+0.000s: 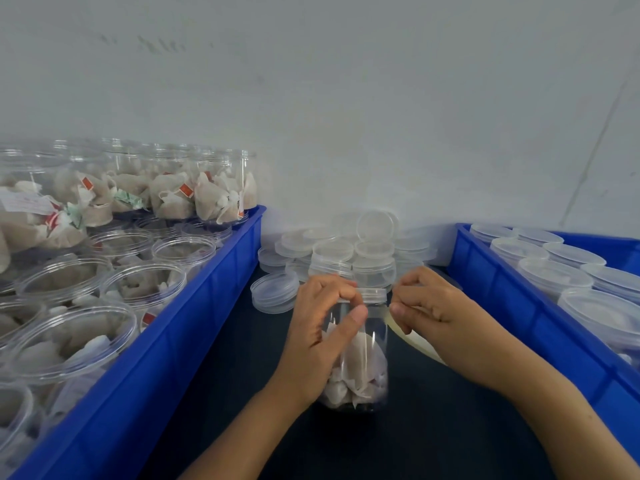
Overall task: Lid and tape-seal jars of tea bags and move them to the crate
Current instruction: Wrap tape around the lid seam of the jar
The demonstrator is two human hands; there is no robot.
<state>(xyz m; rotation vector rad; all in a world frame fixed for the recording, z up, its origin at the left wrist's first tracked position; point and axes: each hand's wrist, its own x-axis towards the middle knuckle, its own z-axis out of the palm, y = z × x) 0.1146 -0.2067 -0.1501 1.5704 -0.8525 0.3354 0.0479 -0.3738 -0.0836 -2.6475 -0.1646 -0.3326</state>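
Observation:
A clear jar [360,362] of tea bags stands on the dark table at the centre, with a translucent lid [373,294] on top. My left hand [322,327] grips the jar just under the lid, thumb across its front. My right hand [433,310] pinches a strip of clear tape [382,310] at the jar's right side, just below the lid. A pale tape roll [420,344] shows partly under my right wrist. The blue crate [512,303] at the right holds several lidded jars [554,275].
A blue crate [180,323] at the left is full of open jars of tea bags [138,282], stacked higher at the back. A heap of loose translucent lids [346,251] lies behind the jar against the white wall.

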